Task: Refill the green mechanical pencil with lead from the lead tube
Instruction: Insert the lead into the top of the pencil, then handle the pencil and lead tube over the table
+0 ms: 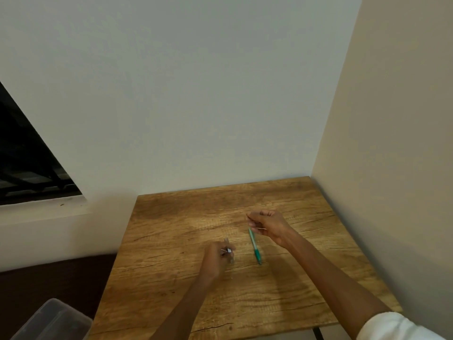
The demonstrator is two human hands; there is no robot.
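Over a wooden surface (171,241), the right hand (268,224) pinches the top of a green pencil (254,246), tip down. The left hand (217,260) grips a clear lead tube (229,251). Next, probably, lead must be fed into the pencil.

One head-worn wide-angle view looks forward and down from above the near edge of the bench (245,303); it faces a room corner, with walls (196,94) filling the upper frame; both forearms reach in from below; the bench sits low in frame, fairly close.
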